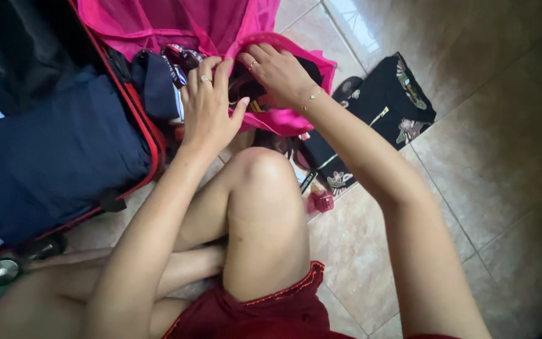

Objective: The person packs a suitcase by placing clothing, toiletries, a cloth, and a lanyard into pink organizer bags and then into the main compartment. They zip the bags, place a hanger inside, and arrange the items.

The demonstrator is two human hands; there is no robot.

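Both hands worked at the mouth of a pink fabric bag (286, 119). The left hand (207, 107) lay spread, fingers half curled over its dark contents, clamping nothing I could make out. The right hand (277, 70), at two o'clock from it, pinched the bag's upper rim. At nine o'clock lay an open suitcase (58, 157) of navy clothes; at three o'clock, a black embroidered pouch (381, 110) on the tiled floor (503, 188).

Looks like a room at home, packing done right on the floor: glossy beige floor tiles (503, 157), an open suitcase (51, 157) stuffed with navy clothes, and a black floral garment (384, 107) lying loose on the tiles.
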